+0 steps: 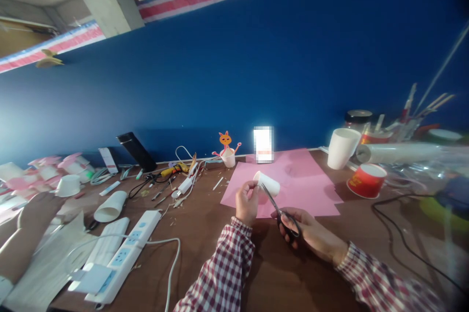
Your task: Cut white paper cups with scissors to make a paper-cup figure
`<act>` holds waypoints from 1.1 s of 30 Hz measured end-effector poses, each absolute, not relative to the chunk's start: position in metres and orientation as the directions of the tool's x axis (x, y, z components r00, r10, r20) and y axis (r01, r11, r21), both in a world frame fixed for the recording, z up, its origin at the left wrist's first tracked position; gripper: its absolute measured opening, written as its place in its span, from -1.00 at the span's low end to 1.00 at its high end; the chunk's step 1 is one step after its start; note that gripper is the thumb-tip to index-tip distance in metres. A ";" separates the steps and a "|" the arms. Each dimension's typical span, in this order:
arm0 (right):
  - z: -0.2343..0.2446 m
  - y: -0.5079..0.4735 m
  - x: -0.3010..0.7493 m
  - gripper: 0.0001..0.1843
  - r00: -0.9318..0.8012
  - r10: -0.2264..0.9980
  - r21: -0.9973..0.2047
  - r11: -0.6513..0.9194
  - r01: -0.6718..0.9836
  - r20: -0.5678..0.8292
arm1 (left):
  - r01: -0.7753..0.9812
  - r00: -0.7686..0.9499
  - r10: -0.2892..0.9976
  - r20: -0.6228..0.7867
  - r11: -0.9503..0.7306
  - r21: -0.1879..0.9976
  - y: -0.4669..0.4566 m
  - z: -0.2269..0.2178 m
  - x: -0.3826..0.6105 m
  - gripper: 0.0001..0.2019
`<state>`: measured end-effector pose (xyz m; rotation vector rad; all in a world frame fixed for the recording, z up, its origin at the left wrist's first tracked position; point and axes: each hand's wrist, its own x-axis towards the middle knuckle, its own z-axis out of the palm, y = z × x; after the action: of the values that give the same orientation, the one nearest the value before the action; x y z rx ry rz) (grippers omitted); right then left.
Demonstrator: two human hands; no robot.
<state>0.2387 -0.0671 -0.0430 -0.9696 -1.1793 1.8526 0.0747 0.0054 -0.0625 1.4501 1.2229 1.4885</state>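
Observation:
A white paper cup (271, 185) lies tilted on its side above a pink sheet (293, 173), its rim toward the left. My left hand (246, 201) pinches the cup at that rim. In my right hand (298, 226) is a pair of scissors (273, 200) with black handles, the fingers wrapped round the loops. The blades point up and left and meet the cup near its rim; whether they bite into the paper I cannot tell. Behind, a small cup (228, 158) bears an orange paper cat face (225, 140) and pink paper arms.
A white power strip (126, 253) with cables lies left of my arm. Another person's hand (40, 212) rests at far left beside more paper cups (69, 186). At right stand a white cup (342, 148), a red paper bowl (367, 181) and a black cable (388, 224).

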 end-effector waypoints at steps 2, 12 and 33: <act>-0.043 -0.068 0.238 -0.56 -0.458 0.864 -0.928 -0.324 -0.186 -0.210 | 0.148 -0.110 0.938 0.328 -0.311 0.939 0.005 -0.062 0.074 -0.82; -0.043 -0.068 0.238 -0.57 -0.450 0.876 -0.925 -0.302 -0.232 -0.173 | -0.039 -0.143 0.963 0.228 -0.235 0.971 0.005 -0.066 0.078 -0.81; -0.045 -0.066 0.236 -0.58 -0.409 0.894 -0.956 -0.258 -0.137 -0.183 | -0.143 -0.133 0.977 0.169 -0.188 0.972 0.006 -0.062 0.078 -0.77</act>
<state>0.2364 -0.0658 -0.0449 -1.0097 -1.2296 1.7621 0.0780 0.0058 -0.0625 1.1615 1.0877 1.5007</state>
